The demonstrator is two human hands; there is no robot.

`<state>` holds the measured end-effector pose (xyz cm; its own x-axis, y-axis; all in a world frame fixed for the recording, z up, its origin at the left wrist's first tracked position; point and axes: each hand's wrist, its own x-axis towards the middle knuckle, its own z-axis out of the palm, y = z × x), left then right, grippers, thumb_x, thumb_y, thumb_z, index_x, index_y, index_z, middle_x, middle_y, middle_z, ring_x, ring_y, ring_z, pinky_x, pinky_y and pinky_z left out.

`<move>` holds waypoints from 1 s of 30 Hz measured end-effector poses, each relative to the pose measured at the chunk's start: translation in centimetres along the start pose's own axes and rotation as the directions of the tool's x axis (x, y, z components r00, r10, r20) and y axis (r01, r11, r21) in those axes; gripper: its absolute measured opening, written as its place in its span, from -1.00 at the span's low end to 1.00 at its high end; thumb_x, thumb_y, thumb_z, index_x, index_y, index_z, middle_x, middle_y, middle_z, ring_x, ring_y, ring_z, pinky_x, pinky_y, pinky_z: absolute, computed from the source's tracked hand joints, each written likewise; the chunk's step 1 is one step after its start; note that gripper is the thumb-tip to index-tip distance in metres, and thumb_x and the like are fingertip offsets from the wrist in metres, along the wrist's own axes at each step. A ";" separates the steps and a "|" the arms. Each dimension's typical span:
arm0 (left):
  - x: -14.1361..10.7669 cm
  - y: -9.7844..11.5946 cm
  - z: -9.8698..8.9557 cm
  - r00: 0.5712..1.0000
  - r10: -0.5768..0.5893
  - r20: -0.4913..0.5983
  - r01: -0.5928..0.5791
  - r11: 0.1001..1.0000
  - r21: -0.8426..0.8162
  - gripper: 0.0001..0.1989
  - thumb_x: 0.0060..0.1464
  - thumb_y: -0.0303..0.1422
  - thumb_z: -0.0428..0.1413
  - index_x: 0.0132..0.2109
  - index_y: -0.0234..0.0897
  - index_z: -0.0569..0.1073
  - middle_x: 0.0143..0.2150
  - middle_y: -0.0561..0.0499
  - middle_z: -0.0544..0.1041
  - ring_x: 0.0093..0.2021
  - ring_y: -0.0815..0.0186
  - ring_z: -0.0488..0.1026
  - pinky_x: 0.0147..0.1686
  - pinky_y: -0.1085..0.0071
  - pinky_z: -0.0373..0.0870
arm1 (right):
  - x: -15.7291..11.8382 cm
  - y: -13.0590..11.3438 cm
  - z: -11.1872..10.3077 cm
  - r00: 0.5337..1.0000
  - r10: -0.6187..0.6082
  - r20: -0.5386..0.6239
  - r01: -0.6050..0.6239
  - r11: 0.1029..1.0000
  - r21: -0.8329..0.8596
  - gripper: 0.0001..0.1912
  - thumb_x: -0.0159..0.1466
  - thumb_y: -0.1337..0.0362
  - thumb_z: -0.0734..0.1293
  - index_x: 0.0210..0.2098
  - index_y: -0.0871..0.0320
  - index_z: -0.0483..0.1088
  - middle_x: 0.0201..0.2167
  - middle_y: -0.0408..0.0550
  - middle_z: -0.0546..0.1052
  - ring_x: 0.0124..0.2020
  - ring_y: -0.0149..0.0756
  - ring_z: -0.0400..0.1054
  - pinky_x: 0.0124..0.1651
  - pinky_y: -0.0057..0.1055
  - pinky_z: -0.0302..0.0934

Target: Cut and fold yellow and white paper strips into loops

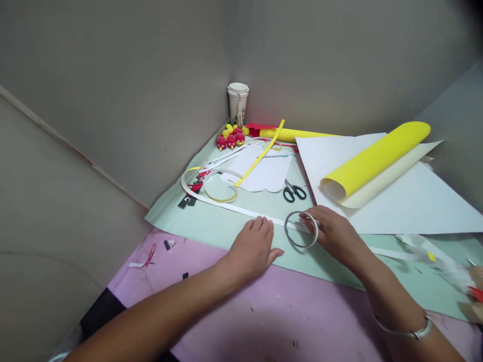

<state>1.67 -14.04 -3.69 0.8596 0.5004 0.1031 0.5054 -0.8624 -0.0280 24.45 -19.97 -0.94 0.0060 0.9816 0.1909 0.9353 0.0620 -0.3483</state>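
Evidently, left hand (pixel 251 247) lay flat, fingertips on white strip (pixel 226 205) running toward ten o'clock; just beside, toward three o'clock, right hand (pixel 330 231) pinched tape roll (pixel 302 246) by rim. Strip looked light, limp, creasable, best held by edges; roll seemed stiffer.

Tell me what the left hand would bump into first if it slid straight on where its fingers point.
Beyond the white strip it seems to rest on, the left hand would probably meet the black-handled scissors, ahead and slightly right, though one view makes the exact line uncertain.
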 end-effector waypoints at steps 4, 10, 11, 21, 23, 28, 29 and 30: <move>0.0 0.1 -0.1 1.000 0.000 0.009 0.000 1.000 -0.006 -0.33 0.29 -0.03 -0.11 0.25 -0.59 0.24 0.21 -0.35 0.34 0.21 -0.05 0.24 0.13 0.16 0.16 | -0.7 -0.1 -0.7 0.992 0.119 -0.041 -0.126 0.963 -0.239 -0.68 0.32 0.31 0.17 0.02 0.09 0.39 -0.12 0.09 0.52 -0.17 -0.06 0.42 -0.32 -0.26 0.24; 0.2 0.1 -0.2 1.000 0.001 0.020 -0.001 1.000 -0.008 -0.33 0.29 -0.04 -0.09 0.25 -0.60 0.24 0.21 -0.36 0.34 0.20 -0.05 0.24 0.12 0.16 0.18 | -2.0 -1.9 -1.7 0.995 0.101 -0.001 -0.098 0.969 -0.227 -0.77 0.30 0.30 0.20 -0.09 0.09 0.41 -0.18 0.06 0.52 -0.22 -0.10 0.43 -0.29 -0.27 0.22; 0.2 0.1 -0.1 1.000 0.001 0.015 -0.001 1.000 -0.007 -0.33 0.28 -0.04 -0.08 0.24 -0.60 0.24 0.21 -0.36 0.34 0.20 -0.05 0.24 0.12 0.16 0.18 | -2.1 -2.5 -1.3 0.995 0.073 0.064 -0.063 0.987 -0.148 -0.81 0.29 0.26 0.23 -0.14 0.08 0.42 -0.21 0.03 0.52 -0.25 -0.14 0.43 -0.27 -0.28 0.23; 0.1 0.1 0.0 1.000 0.006 -0.018 -0.006 1.000 -0.012 -0.32 0.28 -0.03 -0.08 0.24 -0.62 0.24 0.20 -0.37 0.35 0.20 -0.06 0.24 0.14 0.16 0.16 | -1.1 -4.5 -0.9 0.962 0.191 0.194 -0.220 0.965 0.140 -0.89 0.28 0.27 0.22 -0.34 0.09 0.36 -0.37 -0.08 0.49 -0.38 -0.26 0.34 -0.30 -0.33 0.17; 0.1 0.1 -0.1 1.000 0.005 -0.018 -0.005 1.000 -0.017 -0.33 0.27 -0.04 -0.06 0.23 -0.61 0.26 0.20 -0.35 0.35 0.20 -0.06 0.25 0.13 0.16 0.17 | -1.0 -4.7 -2.1 0.952 0.213 0.218 -0.276 0.907 0.317 -0.87 0.30 0.18 0.23 -0.30 0.07 0.37 -0.36 -0.10 0.51 -0.34 -0.26 0.36 -0.29 -0.34 0.19; 0.1 0.0 0.0 1.000 -0.005 -0.027 0.004 0.999 -0.035 -0.35 0.26 -0.03 -0.04 0.21 -0.57 0.29 0.19 -0.33 0.37 0.19 -0.05 0.26 0.13 0.16 0.19 | -0.9 -5.0 -2.8 0.912 0.177 0.371 -0.405 0.533 0.743 -0.78 0.29 0.06 0.30 -0.29 0.08 0.35 -0.25 -0.06 0.55 -0.13 -0.21 0.42 -0.14 -0.33 0.27; 0.1 0.0 0.0 1.000 -0.006 -0.031 0.005 0.999 -0.037 -0.35 0.26 -0.03 -0.04 0.21 -0.57 0.29 0.19 -0.33 0.37 0.19 -0.06 0.26 0.13 0.16 0.19 | -0.9 -4.9 -2.5 0.905 0.173 0.389 -0.423 0.474 0.772 -0.79 0.29 0.08 0.31 -0.29 0.08 0.34 -0.24 -0.05 0.56 -0.13 -0.22 0.42 -0.12 -0.32 0.27; 0.1 0.0 0.1 0.999 -0.005 -0.034 0.003 0.999 -0.037 -0.34 0.26 -0.03 -0.04 0.21 -0.57 0.28 0.19 -0.33 0.37 0.19 -0.06 0.26 0.13 0.16 0.19 | -0.8 -4.8 -2.3 0.898 0.171 0.404 -0.437 0.435 0.787 -0.81 0.28 0.10 0.31 -0.28 0.09 0.33 -0.25 -0.04 0.56 -0.16 -0.24 0.42 -0.11 -0.31 0.27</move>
<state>1.73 -14.00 -3.74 0.8543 0.5014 0.1371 0.5051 -0.8630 0.0093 20.73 -21.50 2.65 0.0226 0.9655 -0.2593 0.1261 -0.2600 -0.9573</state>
